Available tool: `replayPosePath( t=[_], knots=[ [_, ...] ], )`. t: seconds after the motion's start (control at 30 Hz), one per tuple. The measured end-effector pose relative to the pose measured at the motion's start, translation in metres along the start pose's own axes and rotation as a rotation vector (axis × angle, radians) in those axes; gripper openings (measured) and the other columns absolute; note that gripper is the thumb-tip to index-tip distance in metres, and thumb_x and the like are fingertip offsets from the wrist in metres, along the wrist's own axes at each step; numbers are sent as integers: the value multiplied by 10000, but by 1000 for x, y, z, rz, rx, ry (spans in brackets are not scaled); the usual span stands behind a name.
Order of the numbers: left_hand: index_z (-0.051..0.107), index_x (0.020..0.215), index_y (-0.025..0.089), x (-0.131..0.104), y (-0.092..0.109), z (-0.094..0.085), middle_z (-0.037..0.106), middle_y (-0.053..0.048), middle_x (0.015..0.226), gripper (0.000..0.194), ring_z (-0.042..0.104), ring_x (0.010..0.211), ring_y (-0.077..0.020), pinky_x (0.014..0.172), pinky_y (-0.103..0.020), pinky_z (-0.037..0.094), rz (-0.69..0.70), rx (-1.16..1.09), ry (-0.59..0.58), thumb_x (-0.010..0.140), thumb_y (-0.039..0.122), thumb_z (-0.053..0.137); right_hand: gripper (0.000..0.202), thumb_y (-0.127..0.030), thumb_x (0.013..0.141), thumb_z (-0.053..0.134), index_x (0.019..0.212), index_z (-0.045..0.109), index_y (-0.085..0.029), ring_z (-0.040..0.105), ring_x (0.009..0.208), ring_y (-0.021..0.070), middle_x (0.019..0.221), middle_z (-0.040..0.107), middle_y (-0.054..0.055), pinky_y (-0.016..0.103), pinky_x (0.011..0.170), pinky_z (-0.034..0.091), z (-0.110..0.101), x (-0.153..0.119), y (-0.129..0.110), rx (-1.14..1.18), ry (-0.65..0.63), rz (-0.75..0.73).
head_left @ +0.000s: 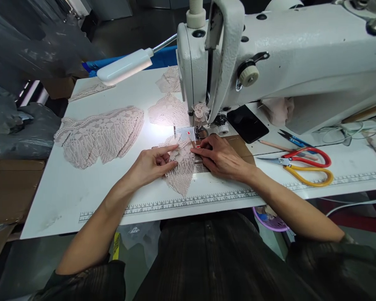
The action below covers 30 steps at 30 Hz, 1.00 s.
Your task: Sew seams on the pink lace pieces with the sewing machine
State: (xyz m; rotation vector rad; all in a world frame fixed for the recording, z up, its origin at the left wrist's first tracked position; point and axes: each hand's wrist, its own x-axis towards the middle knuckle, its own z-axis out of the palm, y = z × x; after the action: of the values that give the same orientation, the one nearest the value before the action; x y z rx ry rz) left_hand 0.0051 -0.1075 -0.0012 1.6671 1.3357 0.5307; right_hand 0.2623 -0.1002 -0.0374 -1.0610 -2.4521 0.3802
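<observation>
Hands both flat on the lace piece (181, 169), which lies on the counter (81, 196) just in front of the sewing machine (269, 54) needle area. Left hand (152, 164): fingers loosely curled, index stretched out twd the machine, pinning the lace's left side; nothing gripped. Right hand (219, 158): palm down, fingers extended, tips pressing the lace's right edge just below the presser foot; also no grip, just pressing. Forearms come in from the near counter edge, w/ the printed ruler strip (175, 203) running under them. Left of the machine: lace stack (100, 136), well apart from the hands, bare counter between. Behind it, lamp (125, 66) on its gooseneck. Right of the machine's needle: phone (247, 123), then scissors (301, 165) w/ red and yellow handles, near the right wrist.
</observation>
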Motion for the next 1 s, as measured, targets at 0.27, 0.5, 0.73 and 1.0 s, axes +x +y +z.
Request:
replayPosePath(
  t=[0.27, 0.5, 0.73, 1.0],
  knots=[
    [604, 1357, 192, 1, -2, 0, 517, 36, 650, 578, 415, 505, -64, 432, -186, 339, -5, -13, -7, 817, 358, 723, 403, -205, 951, 486, 1308, 645, -303, 490, 1113, 279, 1210, 562, 111, 505, 964, 403, -11, -8, -3, 4, -96, -86],
    [594, 1366, 181, 1, -5, 1, 525, 27, 684, 582, 422, 538, -67, 458, -183, 353, 32, -28, -4, 825, 357, 715, 391, -211, 936, 522, 1279, 670, -327, 470, 1142, 303, 1253, 548, 116, 506, 958, 393, -14, -8, -5, -30, -134, -78],
    [602, 1353, 211, -3, -6, 0, 553, 32, 699, 549, 454, 555, -75, 490, -190, 403, 93, 68, 16, 841, 381, 701, 390, -193, 916, 542, 1248, 686, -338, 487, 1170, 290, 1246, 550, 110, 508, 971, 405, -16, -7, -5, 22, -151, -60],
    [732, 1161, 220, -4, 1, 0, 582, 16, 656, 299, 512, 631, -112, 610, -238, 480, 216, 173, 36, 892, 317, 644, 368, -202, 915, 538, 1218, 704, -329, 509, 1151, 281, 1235, 570, 107, 489, 947, 413, -16, -6, -7, 49, -142, -54]
  ],
)
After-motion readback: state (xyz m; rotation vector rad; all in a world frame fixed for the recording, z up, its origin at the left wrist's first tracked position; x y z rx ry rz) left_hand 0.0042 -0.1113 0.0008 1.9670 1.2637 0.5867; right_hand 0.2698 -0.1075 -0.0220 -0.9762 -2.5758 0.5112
